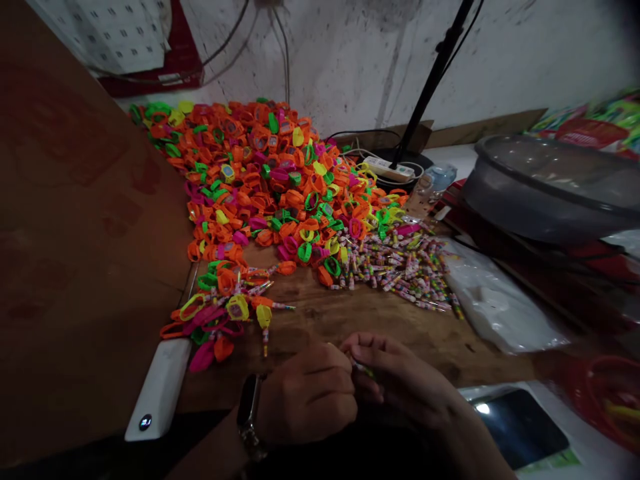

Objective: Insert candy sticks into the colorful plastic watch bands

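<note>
My left hand (313,393), with a dark watch on its wrist, is closed and meets my right hand near the front edge of the wooden table (310,320). What its curled fingers hold is hidden. In the fingers of my right hand (400,373) is a small patterned stick (364,369), partly covered. Beyond the hands lies a big heap of orange, green, yellow and pink toy watches (250,180). A pile of small patterned sticks (405,267) spreads to its right. At the left is a smaller group of toy watches with sticks (220,313).
A cardboard box (90,253) stands at the left beside a white device (161,390). On the right are a grey basin (555,193), a clear plastic bag (500,307), a phone (520,427) and a red basket (600,393). A black pole (430,87) rises behind.
</note>
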Demonstrator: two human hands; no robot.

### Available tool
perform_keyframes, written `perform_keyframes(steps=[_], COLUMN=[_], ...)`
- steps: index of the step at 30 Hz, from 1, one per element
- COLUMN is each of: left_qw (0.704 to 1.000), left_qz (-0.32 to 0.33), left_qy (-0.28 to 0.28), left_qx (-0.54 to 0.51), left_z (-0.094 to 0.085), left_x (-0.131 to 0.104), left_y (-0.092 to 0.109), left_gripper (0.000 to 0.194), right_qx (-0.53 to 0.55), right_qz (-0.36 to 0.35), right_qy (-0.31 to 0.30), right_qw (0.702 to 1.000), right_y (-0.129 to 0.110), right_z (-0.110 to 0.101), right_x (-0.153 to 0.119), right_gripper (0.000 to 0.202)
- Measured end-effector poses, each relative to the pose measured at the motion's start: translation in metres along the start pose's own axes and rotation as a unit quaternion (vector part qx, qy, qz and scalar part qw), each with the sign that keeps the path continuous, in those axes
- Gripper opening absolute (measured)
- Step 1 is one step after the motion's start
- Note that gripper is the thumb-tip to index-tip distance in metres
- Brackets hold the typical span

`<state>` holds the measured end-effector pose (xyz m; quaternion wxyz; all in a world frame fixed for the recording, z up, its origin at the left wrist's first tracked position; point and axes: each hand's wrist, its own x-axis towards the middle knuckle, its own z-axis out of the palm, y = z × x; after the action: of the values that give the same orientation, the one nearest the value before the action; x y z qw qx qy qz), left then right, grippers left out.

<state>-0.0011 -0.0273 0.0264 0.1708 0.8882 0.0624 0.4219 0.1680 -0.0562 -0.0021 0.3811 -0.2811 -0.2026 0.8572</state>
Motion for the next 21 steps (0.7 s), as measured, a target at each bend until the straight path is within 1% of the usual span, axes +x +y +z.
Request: perform_keyframes(steps=[3, 6, 9, 11, 14, 17, 19, 21], left_qw=[1.000, 1.000, 1.000, 0.999, 0.998, 0.995, 0.994, 0.991], left_qz=[-0.012, -0.024, -0.025, -0.028, -0.036, -0.050, -0.072, -0.113], left_qy=[-0.003, 0.000, -0.004, -0.011, -0.013, -0.007, -0.005, -0.014], left_qx=[-0.001, -0.001, -0.013, -0.025, -0.050, -0.081, -0.087, -0.072], left_z=[-0.001, 0.000, 0.001, 0.001, 0.002, 0.004, 0.004, 0.005], left_x=[-0.003, -0.007, -0.013, -0.017, -0.024, -0.030, -0.034, -0.036], left_y=[0.004, 0.007, 0.008, 0.007, 0.005, 0.000, -0.006, -0.013], left_gripper=[0.025, 0.026, 0.026, 0.027, 0.027, 0.024, 0.022, 0.019], right_qx=[0.002, 0.007, 0.011, 0.013, 0.028, 0.064, 0.084, 0.092], right_qz=[0.007, 0.035, 0.069, 0.097, 0.132, 0.173, 0.182, 0.159], right_qy=[0.000, -0.006, -0.021, -0.039, -0.081, -0.124, -0.118, -0.088], right_qw=[1.000, 0.999, 0.997, 0.994, 0.988, 0.975, 0.973, 0.979], right_y=[0.005, 0.010, 0.016, 0.020, 0.024, 0.027, 0.029, 0.031], right_z=[0.002, 0.001, -0.005, -0.011, -0.019, -0.022, -0.022, -0.023], right_x=[-0.001, 0.001, 0.005, 0.008, 0.012, 0.019, 0.027, 0.038], right_gripper=[0.026, 0.028, 0.030, 0.033, 0.029, 0.026, 0.025, 0.026])
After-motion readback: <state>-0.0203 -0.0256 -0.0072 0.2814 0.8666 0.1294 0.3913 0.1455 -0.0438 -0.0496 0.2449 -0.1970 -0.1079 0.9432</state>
